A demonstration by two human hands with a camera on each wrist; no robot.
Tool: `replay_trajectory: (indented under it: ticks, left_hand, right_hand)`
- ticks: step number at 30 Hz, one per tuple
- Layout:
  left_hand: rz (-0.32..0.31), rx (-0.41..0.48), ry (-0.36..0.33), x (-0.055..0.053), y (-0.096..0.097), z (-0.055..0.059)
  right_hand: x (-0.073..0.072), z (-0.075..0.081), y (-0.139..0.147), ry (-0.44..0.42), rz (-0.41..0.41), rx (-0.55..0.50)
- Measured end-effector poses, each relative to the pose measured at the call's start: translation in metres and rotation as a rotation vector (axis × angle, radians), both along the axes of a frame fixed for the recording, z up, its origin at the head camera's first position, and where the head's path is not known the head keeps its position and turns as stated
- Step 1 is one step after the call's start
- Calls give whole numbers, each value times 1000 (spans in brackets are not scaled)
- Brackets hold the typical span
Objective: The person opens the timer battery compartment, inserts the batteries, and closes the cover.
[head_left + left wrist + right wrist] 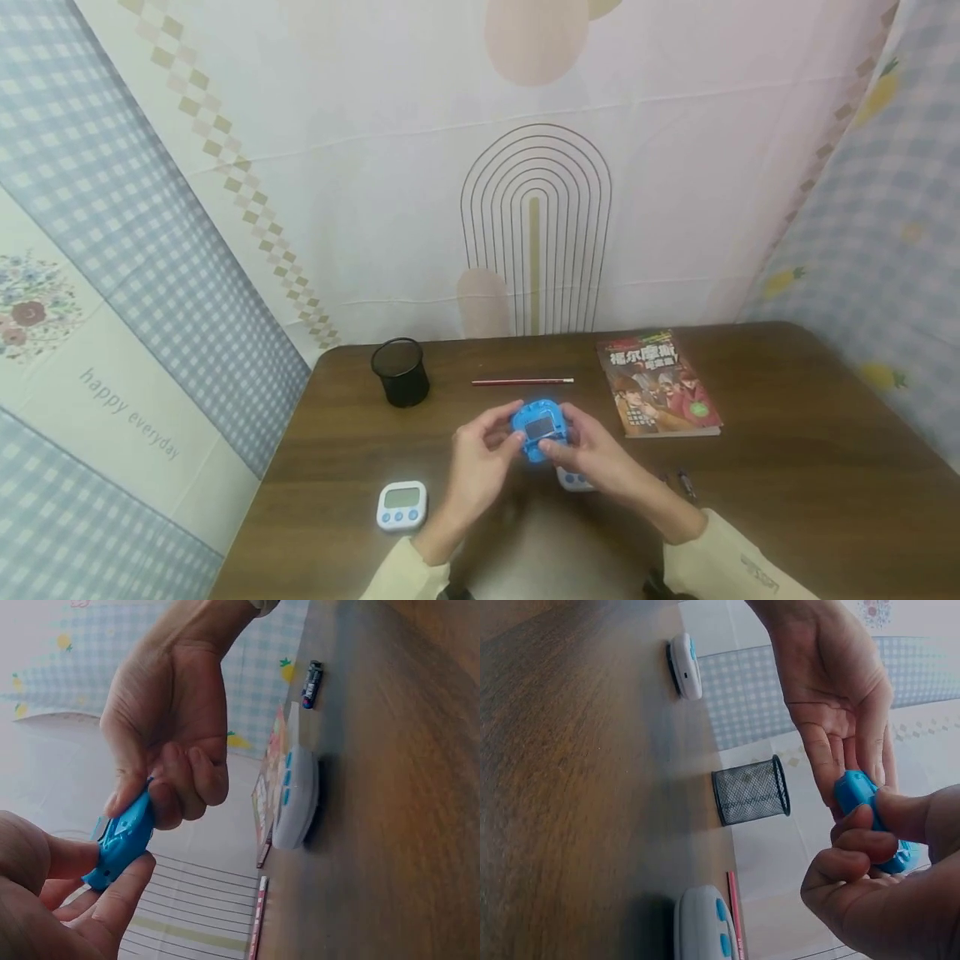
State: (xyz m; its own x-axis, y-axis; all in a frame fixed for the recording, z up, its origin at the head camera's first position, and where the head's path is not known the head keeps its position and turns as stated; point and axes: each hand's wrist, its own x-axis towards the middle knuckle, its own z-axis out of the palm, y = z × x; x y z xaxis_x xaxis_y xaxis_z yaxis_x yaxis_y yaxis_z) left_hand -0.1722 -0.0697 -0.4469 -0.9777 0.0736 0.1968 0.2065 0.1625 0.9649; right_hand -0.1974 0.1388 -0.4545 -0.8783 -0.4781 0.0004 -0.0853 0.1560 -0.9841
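**Both hands hold a blue timer above the table**

The blue timer (538, 429) is off the table, held between the two hands over the middle of the brown table (787, 467), screen towards the person. The left hand (480, 467) holds its left edge, thumb and fingertips on the casing, the other fingers fairly straight. The right hand (600, 460) pinches its right side, thumb on the front and curled fingers behind.

Under the right hand a white timer (572, 480) with blue buttons lies on the table, mostly hidden in the head view. A second white timer (402, 505) lies near the left edge. Farther back stands a black mesh cup (401, 372), and right of it lies a red pencil (522, 382). A book (657, 385) lies at the far right. Just right of the right wrist is a small dark pen-like thing (686, 483).
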Motion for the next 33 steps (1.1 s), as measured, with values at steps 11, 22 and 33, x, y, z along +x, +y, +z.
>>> replay_trajectory:
  ticks: [11, 22, 33]
  left_hand:
    - [64, 40, -20, -7, -3, 0]
    - [110, 56, -6, -7, -7, -2]
    - [106, 64, -16, -6, -9, -1]
  right_hand:
    - [-4, 9, 2, -54, -94, -12]
    - [-7, 11, 9, 13, -88, 98]
    - [-11, 11, 14, 159, 50, 281]
